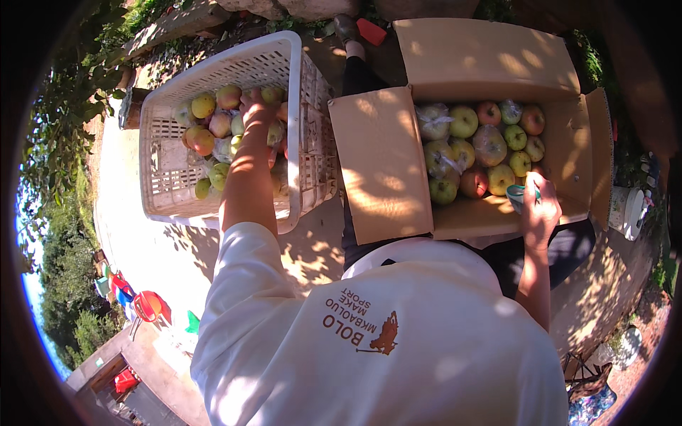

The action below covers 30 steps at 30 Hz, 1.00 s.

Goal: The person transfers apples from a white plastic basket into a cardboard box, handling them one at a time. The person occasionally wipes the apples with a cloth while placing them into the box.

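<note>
My left hand [256,109] reaches into a white plastic crate [294,133] at the left, its fingers down among apples [200,140]; whether they grip one is hidden. Some of these apples are in clear plastic film. An open cardboard box [378,175] stands before me at the right, holding red, yellow and green apples [489,146], several of them wrapped in film. Over its near right edge, my right hand [542,207] pinches a small green-and-white object [516,196], its kind unclear. The apples in the box lie just beyond that hand.
The box's flaps stand out, one towards the crate. My leg in dark trousers, with a shoe [346,27], extends beyond the box beside a red object [371,32]. A white bucket [624,212] stands right of the box. Large stones [319,7] lie at the far edge.
</note>
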### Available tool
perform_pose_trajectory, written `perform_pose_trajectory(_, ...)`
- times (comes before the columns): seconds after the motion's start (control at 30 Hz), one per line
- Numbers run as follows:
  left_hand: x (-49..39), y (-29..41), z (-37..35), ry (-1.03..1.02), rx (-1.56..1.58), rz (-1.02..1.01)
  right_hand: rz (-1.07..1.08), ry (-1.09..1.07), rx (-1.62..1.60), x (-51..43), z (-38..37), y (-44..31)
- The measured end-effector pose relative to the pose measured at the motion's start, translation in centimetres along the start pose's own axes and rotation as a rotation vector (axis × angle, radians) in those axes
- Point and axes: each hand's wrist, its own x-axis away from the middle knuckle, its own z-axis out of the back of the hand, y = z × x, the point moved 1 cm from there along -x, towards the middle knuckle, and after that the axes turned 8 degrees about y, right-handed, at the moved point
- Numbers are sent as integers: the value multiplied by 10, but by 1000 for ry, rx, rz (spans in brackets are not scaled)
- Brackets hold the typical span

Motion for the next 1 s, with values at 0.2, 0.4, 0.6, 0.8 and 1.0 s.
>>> perform_pose_trajectory(0.2,14,-8,-10,178,63,-69,-4,-39,16,1,0,3)
perform_pose_trajectory(0.4,-22,-57,-10,-169,166,-119,47,-17,-17,-1,-3,5)
perform_pose_trajectory(0.6,14,-48,45,-196,452,-138,12,-22,-13,3,-2,6)
perform_pose_trajectory(0.8,30,-51,23,-300,-14,-386,9,-41,-7,1,-3,6)
perform_pose_trajectory(1.0,51,-19,32,-392,-375,-496,-18,-43,-22,2,-3,6)
